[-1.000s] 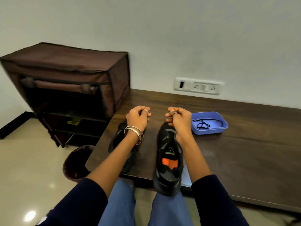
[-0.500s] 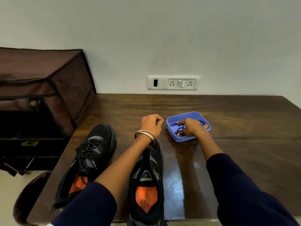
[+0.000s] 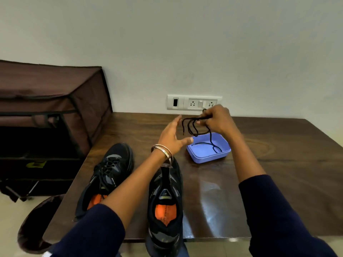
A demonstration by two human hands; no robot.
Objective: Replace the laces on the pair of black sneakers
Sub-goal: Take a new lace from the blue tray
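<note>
Two black sneakers with orange insoles lie on the dark wooden table (image 3: 278,182). The left sneaker (image 3: 109,175) is laced; the right sneaker (image 3: 167,197) shows no lace and its heel overhangs the front edge. My right hand (image 3: 216,121) pinches a bunched black lace (image 3: 193,127) above the blue tray (image 3: 209,156), with the lace's tail still trailing into the tray. Beside the hanging loops hovers my left hand (image 3: 173,136), fingers spread and holding nothing, bangles on its wrist.
A brown fabric shoe rack (image 3: 52,101) stands left of the table. A white socket panel (image 3: 194,102) is on the wall behind the tray. A dark round bin (image 3: 35,225) sits on the floor at the table's front left corner.
My right hand has lifted the black lace up out of the blue tray. My left hand has opened and moved up off the right sneaker toward the lace.
</note>
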